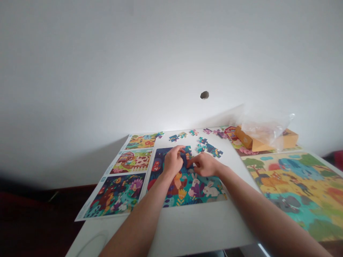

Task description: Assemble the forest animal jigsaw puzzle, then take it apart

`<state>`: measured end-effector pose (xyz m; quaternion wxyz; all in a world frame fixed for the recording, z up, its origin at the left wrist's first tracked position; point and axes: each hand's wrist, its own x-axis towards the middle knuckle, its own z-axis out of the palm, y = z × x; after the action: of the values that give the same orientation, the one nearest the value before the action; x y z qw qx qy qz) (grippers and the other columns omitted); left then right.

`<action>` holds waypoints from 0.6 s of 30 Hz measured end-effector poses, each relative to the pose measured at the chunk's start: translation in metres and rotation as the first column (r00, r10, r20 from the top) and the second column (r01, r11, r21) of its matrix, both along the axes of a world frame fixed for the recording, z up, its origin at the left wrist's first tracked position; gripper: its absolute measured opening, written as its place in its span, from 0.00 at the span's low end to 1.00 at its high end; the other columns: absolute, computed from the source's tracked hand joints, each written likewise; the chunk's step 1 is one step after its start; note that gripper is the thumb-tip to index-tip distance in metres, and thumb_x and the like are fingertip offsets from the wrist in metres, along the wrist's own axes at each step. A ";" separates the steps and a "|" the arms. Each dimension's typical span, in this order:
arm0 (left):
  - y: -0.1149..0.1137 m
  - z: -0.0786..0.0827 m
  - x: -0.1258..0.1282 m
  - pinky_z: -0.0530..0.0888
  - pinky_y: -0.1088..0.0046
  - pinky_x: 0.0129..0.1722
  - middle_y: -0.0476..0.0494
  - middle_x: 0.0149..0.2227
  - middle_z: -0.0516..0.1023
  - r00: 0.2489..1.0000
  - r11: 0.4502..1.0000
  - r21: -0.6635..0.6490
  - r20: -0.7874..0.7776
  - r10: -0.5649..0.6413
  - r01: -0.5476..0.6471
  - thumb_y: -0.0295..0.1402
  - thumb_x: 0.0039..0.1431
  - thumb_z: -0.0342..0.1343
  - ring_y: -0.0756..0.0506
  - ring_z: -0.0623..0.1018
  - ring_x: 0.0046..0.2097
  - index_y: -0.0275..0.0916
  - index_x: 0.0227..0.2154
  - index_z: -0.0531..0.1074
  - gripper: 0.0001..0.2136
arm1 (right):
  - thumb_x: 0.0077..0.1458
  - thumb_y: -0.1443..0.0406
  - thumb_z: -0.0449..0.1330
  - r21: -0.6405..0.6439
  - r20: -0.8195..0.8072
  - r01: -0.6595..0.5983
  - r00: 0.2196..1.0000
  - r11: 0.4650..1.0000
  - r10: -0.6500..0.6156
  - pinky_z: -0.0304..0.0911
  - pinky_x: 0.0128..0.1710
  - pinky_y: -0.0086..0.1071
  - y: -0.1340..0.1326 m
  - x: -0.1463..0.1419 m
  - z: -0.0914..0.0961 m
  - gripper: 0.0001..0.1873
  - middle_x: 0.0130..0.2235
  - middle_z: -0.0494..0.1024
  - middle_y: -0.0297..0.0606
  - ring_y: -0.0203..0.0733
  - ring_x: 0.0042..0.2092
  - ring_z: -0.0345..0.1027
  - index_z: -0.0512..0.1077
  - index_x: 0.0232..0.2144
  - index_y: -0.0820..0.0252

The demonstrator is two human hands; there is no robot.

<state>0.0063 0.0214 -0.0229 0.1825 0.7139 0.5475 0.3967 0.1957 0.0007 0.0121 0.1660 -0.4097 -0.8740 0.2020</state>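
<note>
Grip: left hand point(173, 161) and right hand point(205, 165) curled and nearly meeting, low on the upper edge of a part-built jigsaw puzzle point(187, 187); whether either holds a piece, cannot tell. Puzzle lies on the white tabletop point(193, 228). Loose puzzle pieces point(207, 147) scattered just beyond the hands. Printed picture sheets point(115, 196) lie left; a large illustrated sheet point(297, 189) lies right.

A white table point(203, 228) bears jigsaw pieces point(206, 148), picture sheets point(115, 196), a cardboard box point(248, 139).
</note>
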 end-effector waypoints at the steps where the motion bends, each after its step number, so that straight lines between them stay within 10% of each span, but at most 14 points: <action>1: 0.000 0.000 0.000 0.75 0.72 0.42 0.49 0.39 0.80 1.000 1.000 0.001 0.001 0.002 -0.002 0.17 0.53 0.45 0.48 0.79 0.39 0.42 0.43 0.75 0.21 | 0.41 0.70 0.54 0.002 0.003 -0.006 1.000 1.000 0.006 0.54 0.28 0.27 0.000 0.000 0.000 0.24 0.23 0.73 0.31 0.35 0.24 0.62 0.80 0.41 0.56; 18: -0.012 0.005 0.004 0.52 0.42 0.64 0.41 0.66 0.60 0.834 0.971 -0.099 -0.499 -0.236 0.216 0.27 0.53 0.49 0.35 0.57 0.67 0.46 0.58 0.67 0.27 | 0.49 0.62 0.59 0.077 0.107 0.056 0.992 0.995 -0.064 0.52 0.28 0.28 -0.002 -0.004 -0.001 0.13 0.26 0.77 0.33 0.39 0.28 0.69 0.76 0.39 0.55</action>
<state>0.0101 0.0093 -0.0174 0.0912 0.8488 0.4955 0.1601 0.1920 -0.0011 0.0111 0.1391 -0.4395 -0.8760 0.1417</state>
